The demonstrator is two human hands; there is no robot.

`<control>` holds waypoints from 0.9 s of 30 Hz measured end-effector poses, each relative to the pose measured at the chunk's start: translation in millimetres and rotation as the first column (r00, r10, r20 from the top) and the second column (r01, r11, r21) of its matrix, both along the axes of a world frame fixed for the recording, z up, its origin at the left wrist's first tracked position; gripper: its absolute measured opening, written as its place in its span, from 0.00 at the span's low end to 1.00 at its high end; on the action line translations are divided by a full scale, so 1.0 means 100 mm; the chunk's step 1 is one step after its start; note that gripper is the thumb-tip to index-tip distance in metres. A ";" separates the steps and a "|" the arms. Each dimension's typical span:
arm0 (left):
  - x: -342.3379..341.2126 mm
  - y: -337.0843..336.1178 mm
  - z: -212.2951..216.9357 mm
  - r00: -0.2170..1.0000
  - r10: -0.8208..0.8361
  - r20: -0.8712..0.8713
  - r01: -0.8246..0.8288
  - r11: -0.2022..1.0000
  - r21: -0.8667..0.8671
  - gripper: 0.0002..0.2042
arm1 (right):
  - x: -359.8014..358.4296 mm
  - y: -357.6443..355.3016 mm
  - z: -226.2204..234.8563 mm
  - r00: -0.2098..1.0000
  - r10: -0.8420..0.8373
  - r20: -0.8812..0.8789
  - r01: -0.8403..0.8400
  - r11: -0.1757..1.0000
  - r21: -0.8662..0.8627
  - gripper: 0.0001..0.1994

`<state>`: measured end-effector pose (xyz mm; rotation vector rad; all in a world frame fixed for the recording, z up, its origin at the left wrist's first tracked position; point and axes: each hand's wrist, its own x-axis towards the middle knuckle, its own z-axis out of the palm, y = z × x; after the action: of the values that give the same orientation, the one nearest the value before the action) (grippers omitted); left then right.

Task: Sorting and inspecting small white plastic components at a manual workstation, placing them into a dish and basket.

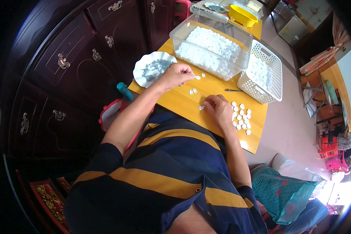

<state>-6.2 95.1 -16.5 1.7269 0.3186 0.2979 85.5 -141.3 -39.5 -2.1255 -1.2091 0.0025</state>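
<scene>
My left hand (176, 76) is pinched above the wooden table (175, 97), beside small white plastic pieces (197, 77); what its fingertips hold is too small to make out. A white scalloped plate (139, 70) of small dark grey parts (155, 67) lies under and left of that wrist. Low on the table, my right hand (221, 110) has its fingers curled inward, close to another white piece (201, 107); anything inside them is hidden. Two more white pieces (193, 91) lie between the hands. Right of my right hand, several white pieces (241, 116) form a loose group.
A clear plastic bin (243, 64) full of white pieces stands at the back, next to a white perforated basket (261, 89) with more. A thin black tool (233, 90) lies before the basket. Farther back is a yellow tub (243, 16). Dark cabinets (78, 58) line the left.
</scene>
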 end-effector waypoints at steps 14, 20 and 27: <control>0.00 -0.06 -0.01 0.999 -0.043 0.001 0.043 0.998 -0.049 0.06 | -0.07 -0.08 0.04 0.997 0.055 0.048 -0.058 0.996 0.071 0.07; 0.01 -0.06 -0.02 0.999 -0.039 0.000 0.039 0.999 -0.032 0.06 | 0.09 -0.08 -0.17 0.999 0.019 0.037 -0.019 1.000 -0.003 0.07; 0.02 -0.11 -0.01 0.999 -0.039 0.004 0.039 0.999 -0.026 0.07 | 0.07 -0.11 -0.24 0.995 -0.027 0.099 0.031 0.999 -0.043 0.07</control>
<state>-4.5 84.5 -18.0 1.7046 0.2850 0.2669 92.6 -152.0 -63.8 -2.2044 -1.2449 -0.0896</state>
